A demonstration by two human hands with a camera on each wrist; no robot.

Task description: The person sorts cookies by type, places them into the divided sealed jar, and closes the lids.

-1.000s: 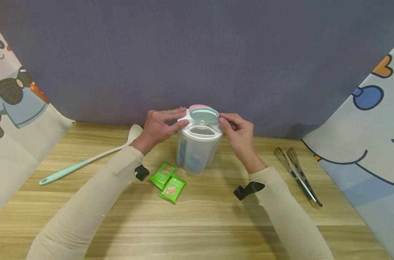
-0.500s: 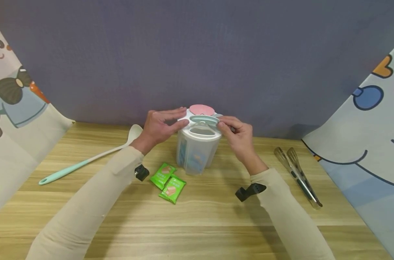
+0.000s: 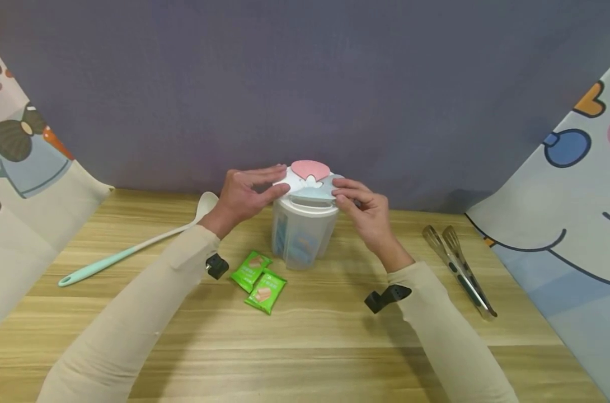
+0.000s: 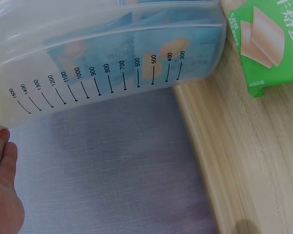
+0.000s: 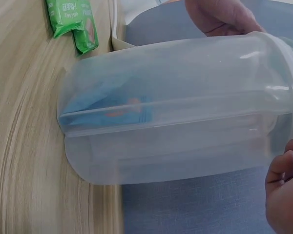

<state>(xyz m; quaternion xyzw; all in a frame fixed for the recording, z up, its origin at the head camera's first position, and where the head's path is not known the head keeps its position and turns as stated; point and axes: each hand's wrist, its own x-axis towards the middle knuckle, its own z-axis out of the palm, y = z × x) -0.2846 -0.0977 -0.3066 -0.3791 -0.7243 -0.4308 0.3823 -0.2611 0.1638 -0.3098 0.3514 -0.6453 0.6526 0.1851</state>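
Observation:
A clear plastic food storage canister point(image 3: 302, 240) stands upright with a white lid point(image 3: 296, 182) bearing a pink flap point(image 3: 310, 168) and a pale green flap point(image 3: 312, 193). Several blue packets point(image 4: 180, 44) show through its wall, beside a printed scale. My left hand point(image 3: 238, 196) rests with straight fingers against the lid's left side, thumb towards the front. At the right side, my right hand point(image 3: 366, 210) pinches the edge of the green flap, which lies low over its opening. Two green cake packets point(image 3: 251, 271) lie in front of the canister, one slightly overlapping the other.
Left on the wooden table point(image 3: 305, 358) lies a long spoon point(image 3: 159, 238) with a mint handle, its white head partly behind the left arm. Metal tongs point(image 3: 458, 271) lie at the right. A grey fabric wall point(image 3: 305, 84) rises close behind the canister.
The green flap has swung forward and down from upright over the front opening, drawn by my right hand. The pink flap behind it has come into full view. My left hand keeps its place.

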